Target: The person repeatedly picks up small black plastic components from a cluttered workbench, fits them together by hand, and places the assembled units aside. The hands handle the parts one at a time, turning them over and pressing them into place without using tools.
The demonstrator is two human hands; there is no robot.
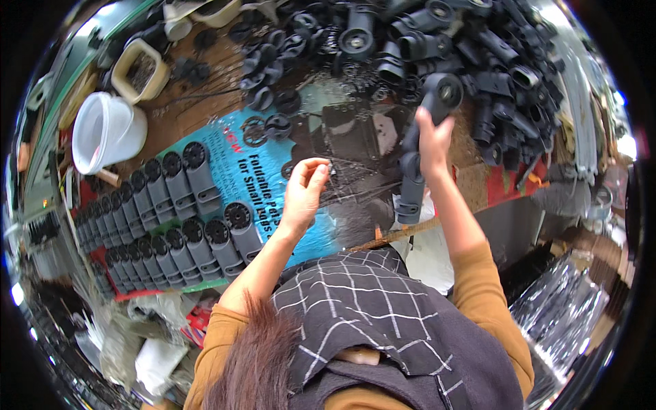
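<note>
My right hand (435,142) is wrapped round a dark grey plastic housing (443,94) with a round hub at its upper end. A dark grey tubular section (410,198) extends below the hand, near the table's front edge; I cannot tell whether it is joined to the held housing. Thumb and fingertips meet on my left hand (305,195), above the bench's middle. A tiny shiny bit shows at those fingertips, too small to name. Beneath the left hand lies a blue printed sheet (311,239), with small round black parts (278,126) beyond it.
Two rows of grey round-topped housings (198,171) stand at the left. A white bucket (109,133) and a cream tub (140,68) with small pieces sit behind them. Dark plastic parts (502,85) are heaped at the back right. Loose small hardware (348,72) lies scattered at the back.
</note>
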